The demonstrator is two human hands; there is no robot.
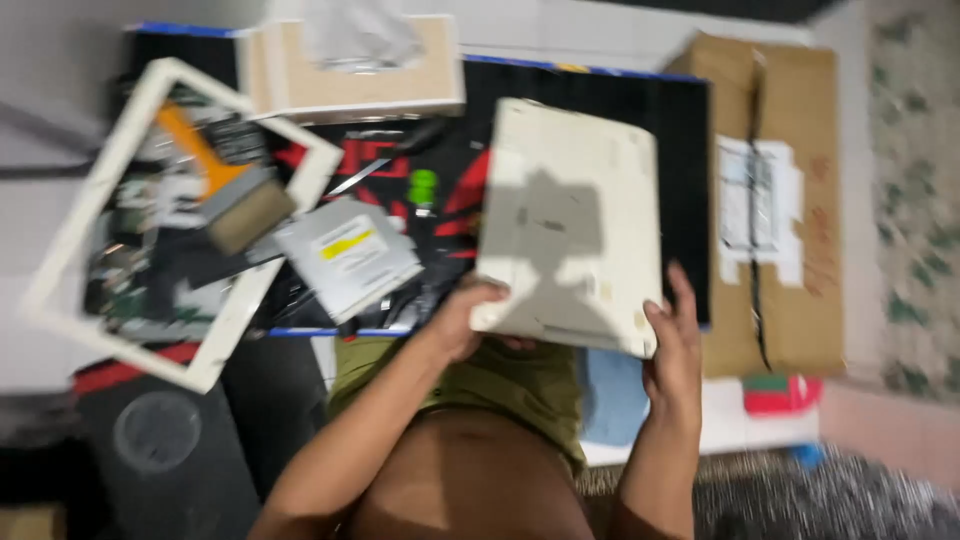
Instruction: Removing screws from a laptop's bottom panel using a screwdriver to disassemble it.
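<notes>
White panel (565, 225), left hand (470, 318), right hand (675, 345) gripping edge

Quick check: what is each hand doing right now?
Left hand: closed on the near-left corner of the white laptop shell.
Right hand: gripping the shell's near-right corner.

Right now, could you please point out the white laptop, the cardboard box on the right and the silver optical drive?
white laptop (565, 220), head view, middle of its flat outer shell.
cardboard box (790, 280), head view, its top flap.
silver optical drive (348, 255), head view, its labelled top face.
</notes>
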